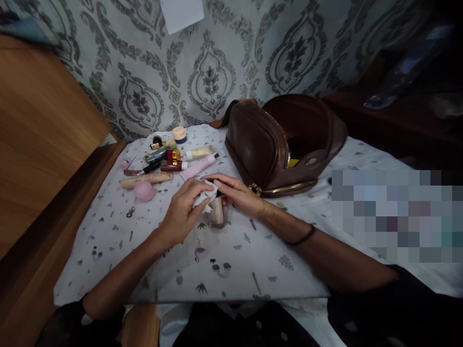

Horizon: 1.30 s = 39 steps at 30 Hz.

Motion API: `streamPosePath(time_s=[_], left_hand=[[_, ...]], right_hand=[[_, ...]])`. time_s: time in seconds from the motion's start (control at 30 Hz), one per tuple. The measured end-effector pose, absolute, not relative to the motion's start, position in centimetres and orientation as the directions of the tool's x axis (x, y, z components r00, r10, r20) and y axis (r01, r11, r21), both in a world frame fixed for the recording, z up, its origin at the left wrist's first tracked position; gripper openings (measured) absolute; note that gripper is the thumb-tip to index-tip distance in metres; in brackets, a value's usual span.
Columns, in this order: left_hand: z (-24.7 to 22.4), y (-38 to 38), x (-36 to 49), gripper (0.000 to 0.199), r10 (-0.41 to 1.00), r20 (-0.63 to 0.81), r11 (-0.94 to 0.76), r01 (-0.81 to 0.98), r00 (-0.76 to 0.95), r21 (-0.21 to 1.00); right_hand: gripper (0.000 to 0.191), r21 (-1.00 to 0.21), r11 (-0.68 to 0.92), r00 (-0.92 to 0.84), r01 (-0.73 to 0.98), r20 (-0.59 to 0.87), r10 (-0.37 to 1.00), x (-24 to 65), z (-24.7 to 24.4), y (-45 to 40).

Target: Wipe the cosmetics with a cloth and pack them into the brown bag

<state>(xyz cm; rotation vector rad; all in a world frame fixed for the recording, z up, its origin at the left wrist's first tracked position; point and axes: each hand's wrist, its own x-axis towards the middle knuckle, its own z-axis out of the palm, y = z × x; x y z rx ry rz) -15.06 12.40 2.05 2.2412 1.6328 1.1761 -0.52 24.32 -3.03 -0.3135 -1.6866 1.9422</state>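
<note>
A small glass bottle of beige liquid foundation [217, 213] with a dark top is tilted between my hands, its base close to the cloth. My left hand [186, 205] pinches a crumpled white wipe [206, 194] against the bottle's upper part. Around the dark top and neck, the fingers of my right hand [240, 195] are closed, partly hiding them. Just beyond my hands lies a pink tube [198, 166] with a black cap. A pink makeup sponge [144, 191] rests to the left of my left hand.
A brown leather toiletry bag [258, 149] stands unzipped behind my right hand, something yellow inside. Several cosmetics, including a beige tube [146, 180], a red bottle [171, 166] and a cream jar [179, 135], lie at the back left. A wooden panel [47, 130] borders the left side.
</note>
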Motion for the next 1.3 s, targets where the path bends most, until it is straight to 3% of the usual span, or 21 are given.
streamPosePath(time_s=[0.2,0.5,0.57,0.63,0.73,0.83,0.9,1.1,1.3], left_hand=[[0.8,10.1,-14.6,0.022,0.880,0.405,-0.432,0.774,0.249,0.462],[-1.1,7.5,-13.5,0.028,0.846,0.295,-0.509,0.836,0.443,0.203],[-0.8,7.5,-13.8,0.027,0.854,0.266,-0.513,0.811,0.448,0.281],[0.0,7.9,-14.4,0.024,0.873,0.274,-0.487,0.754,0.404,0.440],[1.6,9.3,-15.7,0.016,0.915,0.358,-0.381,0.689,0.186,0.617],[2.8,11.1,-16.6,0.014,0.888,0.453,-0.284,0.684,-0.076,0.672],[2.9,12.1,-16.6,0.013,0.871,0.472,-0.259,0.686,-0.139,0.680],[1.2,12.2,-15.0,0.009,0.856,0.517,-0.352,0.719,-0.013,0.599],[0.2,10.5,-13.7,0.013,0.879,0.432,-0.437,0.697,0.199,0.568]], right_hand=[[0.047,-0.975,-0.005,-0.829,-0.223,0.187,0.526,-0.4,-2.8,24.3],[0.043,-0.982,0.042,-0.801,-0.184,0.175,0.573,-0.1,-2.2,24.5],[0.046,-0.979,0.007,-0.780,-0.206,0.168,0.603,-0.1,-2.3,24.6],[0.051,-0.975,-0.056,-0.772,-0.213,0.133,0.621,-0.1,-2.6,24.6],[0.051,-0.966,-0.127,-0.792,-0.225,0.106,0.601,-0.2,-2.8,24.7],[0.044,-0.963,-0.150,-0.814,-0.222,0.099,0.573,-0.2,-2.8,24.8],[0.044,-0.962,-0.174,-0.822,-0.208,0.075,0.565,-0.2,-2.7,24.8],[0.046,-0.958,-0.201,-0.832,-0.206,0.064,0.551,0.0,-2.6,24.9],[0.048,-0.946,-0.240,-0.814,-0.215,0.038,0.579,-0.1,-2.5,24.7]])
